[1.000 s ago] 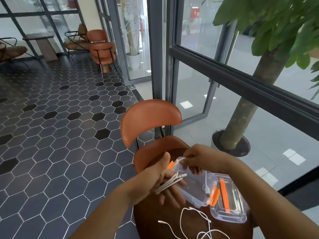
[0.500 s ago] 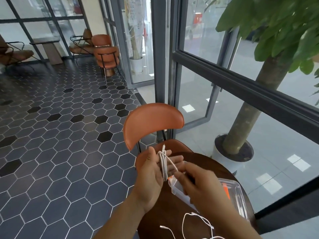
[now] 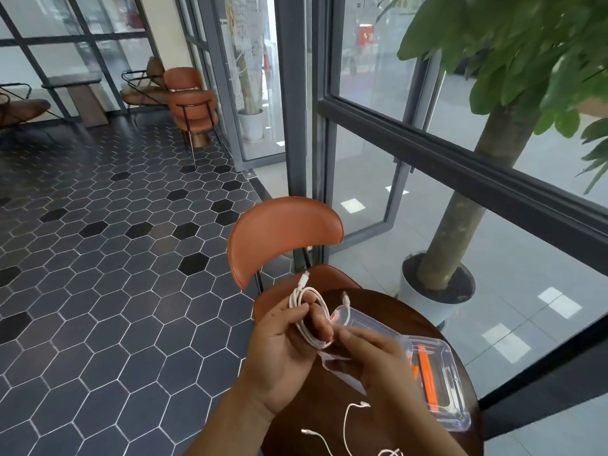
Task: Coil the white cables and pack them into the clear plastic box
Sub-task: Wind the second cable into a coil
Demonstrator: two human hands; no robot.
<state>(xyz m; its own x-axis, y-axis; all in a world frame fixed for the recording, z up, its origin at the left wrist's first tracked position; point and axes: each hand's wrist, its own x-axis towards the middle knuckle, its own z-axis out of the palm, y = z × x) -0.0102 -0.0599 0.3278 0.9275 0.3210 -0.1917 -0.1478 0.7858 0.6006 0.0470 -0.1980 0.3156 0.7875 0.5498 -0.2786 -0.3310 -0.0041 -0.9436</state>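
My left hand (image 3: 279, 350) holds a coiled white cable (image 3: 311, 315) upright over the near edge of the round dark table (image 3: 378, 307), one plug sticking up above the fingers. My right hand (image 3: 371, 353) pinches the lower end of that coil, just in front of the clear plastic box (image 3: 368, 327). The box lies tilted on the table beside its clear lid (image 3: 444, 383) with orange clips. More loose white cable (image 3: 345, 426) trails on the table near my forearms.
An orange chair (image 3: 283, 235) stands at the table's far side. A potted tree (image 3: 454, 225) is behind the glass wall at right. Dark hexagon floor tiles spread to the left, with more orange chairs (image 3: 190, 100) at the back.
The left hand has turned the coil upright and raised it. The right hand left the box's rim and came onto the coil's lower end. The camera tilted up slightly.
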